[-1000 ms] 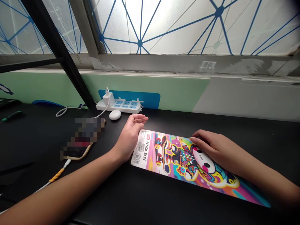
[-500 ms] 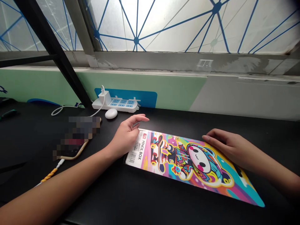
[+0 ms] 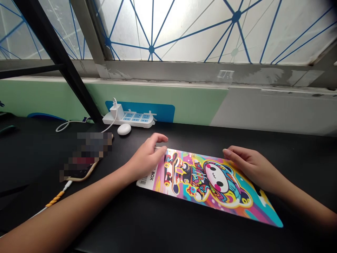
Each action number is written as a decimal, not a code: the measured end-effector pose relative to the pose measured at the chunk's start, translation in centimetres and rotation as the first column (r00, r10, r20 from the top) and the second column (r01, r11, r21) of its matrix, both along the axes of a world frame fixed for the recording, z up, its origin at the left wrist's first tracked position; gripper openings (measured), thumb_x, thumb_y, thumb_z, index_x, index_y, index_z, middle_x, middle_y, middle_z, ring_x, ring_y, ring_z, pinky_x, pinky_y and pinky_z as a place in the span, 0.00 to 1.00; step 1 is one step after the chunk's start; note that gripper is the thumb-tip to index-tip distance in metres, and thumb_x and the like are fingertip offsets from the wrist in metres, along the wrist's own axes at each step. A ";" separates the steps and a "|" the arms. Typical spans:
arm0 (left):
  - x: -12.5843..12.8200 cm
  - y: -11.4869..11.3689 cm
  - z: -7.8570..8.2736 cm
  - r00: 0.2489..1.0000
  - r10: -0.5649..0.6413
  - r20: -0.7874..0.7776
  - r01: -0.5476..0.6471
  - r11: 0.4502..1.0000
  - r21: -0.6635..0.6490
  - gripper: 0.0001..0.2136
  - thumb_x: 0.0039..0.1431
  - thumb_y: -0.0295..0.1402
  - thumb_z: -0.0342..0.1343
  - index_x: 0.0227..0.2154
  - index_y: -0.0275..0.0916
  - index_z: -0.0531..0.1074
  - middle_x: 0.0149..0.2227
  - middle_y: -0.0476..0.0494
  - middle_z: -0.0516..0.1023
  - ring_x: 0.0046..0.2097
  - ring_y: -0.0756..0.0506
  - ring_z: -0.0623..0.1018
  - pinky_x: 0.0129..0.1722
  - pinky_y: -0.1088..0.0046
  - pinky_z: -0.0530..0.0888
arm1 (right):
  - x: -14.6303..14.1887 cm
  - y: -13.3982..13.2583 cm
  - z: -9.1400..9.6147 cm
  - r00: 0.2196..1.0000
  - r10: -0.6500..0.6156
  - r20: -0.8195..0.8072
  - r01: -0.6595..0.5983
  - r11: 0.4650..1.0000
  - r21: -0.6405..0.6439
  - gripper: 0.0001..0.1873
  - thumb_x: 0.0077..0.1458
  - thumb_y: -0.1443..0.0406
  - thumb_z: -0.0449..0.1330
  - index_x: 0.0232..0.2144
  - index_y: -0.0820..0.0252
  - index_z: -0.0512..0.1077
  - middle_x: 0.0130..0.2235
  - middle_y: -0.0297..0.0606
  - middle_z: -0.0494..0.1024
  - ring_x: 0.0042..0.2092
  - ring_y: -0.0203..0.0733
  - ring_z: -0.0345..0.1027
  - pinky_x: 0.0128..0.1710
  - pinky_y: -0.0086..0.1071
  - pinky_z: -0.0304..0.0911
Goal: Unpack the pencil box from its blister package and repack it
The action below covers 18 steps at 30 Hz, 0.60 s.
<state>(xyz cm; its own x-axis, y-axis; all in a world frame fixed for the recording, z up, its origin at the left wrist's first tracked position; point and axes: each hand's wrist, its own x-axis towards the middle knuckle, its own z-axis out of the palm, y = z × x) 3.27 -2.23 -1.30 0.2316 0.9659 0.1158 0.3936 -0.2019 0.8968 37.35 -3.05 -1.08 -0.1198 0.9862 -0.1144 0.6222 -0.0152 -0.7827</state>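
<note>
A flat, brightly printed pencil box lies on the black table, with a cartoon figure on a skateboard and a white label on its left end. Around that left end my left hand is curled, its thumb on the printed face and its index finger bent past the far edge. My right hand holds the far edge near the right end, thumb along the rim. Its other fingers are bent, with their tips partly hidden behind the box. Part of the label is covered by my left hand.
Left of my hands lies a phone, partly blurred out, with a charging cable attached. At the wall are a white power strip and a white rounded case. A black slanted post rises at the back left.
My left hand has moved right onto the box's left end, its thumb now on the printed face and covering more of the label. The box and right hand sit slightly further left in view.
</note>
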 end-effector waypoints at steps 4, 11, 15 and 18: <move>-0.1 -0.3 0.9 0.936 -0.092 -0.341 0.153 0.976 0.155 0.13 0.70 0.45 0.54 0.45 0.43 0.76 0.44 0.42 0.78 0.51 0.36 0.75 0.51 0.58 0.72 | -0.1 -0.3 0.2 0.992 -0.008 0.124 -0.012 0.988 0.157 0.31 0.59 0.39 0.57 0.20 0.54 0.58 0.19 0.30 0.63 0.22 0.38 0.60 0.20 0.31 0.54; -0.1 -1.5 2.1 0.866 0.124 -0.484 0.224 0.770 0.598 0.17 0.63 0.48 0.64 0.42 0.39 0.73 0.39 0.42 0.75 0.42 0.40 0.70 0.44 0.61 0.71 | -0.1 -2.1 2.1 0.978 -0.099 0.184 -0.008 0.863 0.505 0.27 0.62 0.40 0.53 0.23 0.51 0.69 0.22 0.36 0.71 0.23 0.43 0.62 0.23 0.38 0.57; -0.7 -1.9 2.9 0.854 0.248 -0.457 0.255 0.567 0.783 0.15 0.66 0.46 0.61 0.33 0.41 0.69 0.32 0.45 0.74 0.36 0.43 0.69 0.38 0.64 0.69 | 0.3 -3.8 2.7 0.979 -0.073 0.192 -0.075 0.746 0.662 0.20 0.62 0.46 0.58 0.25 0.47 0.70 0.23 0.37 0.72 0.23 0.46 0.64 0.25 0.42 0.59; -1.2 -2.2 3.7 0.829 0.279 -0.485 0.307 0.497 0.812 0.13 0.66 0.43 0.62 0.31 0.43 0.68 0.35 0.45 0.78 0.38 0.42 0.73 0.43 0.61 0.71 | 0.4 -4.6 2.5 0.975 0.003 0.221 -0.172 0.635 0.753 0.14 0.59 0.47 0.63 0.27 0.43 0.72 0.23 0.35 0.74 0.22 0.48 0.66 0.24 0.44 0.60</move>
<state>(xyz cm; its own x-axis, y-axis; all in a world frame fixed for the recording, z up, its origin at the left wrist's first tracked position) 2.09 -4.43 2.38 0.5428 0.4493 0.7095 0.6834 -0.7273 -0.0623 37.70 -7.66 1.46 -0.2710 0.7146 0.6449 0.7177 0.5965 -0.3594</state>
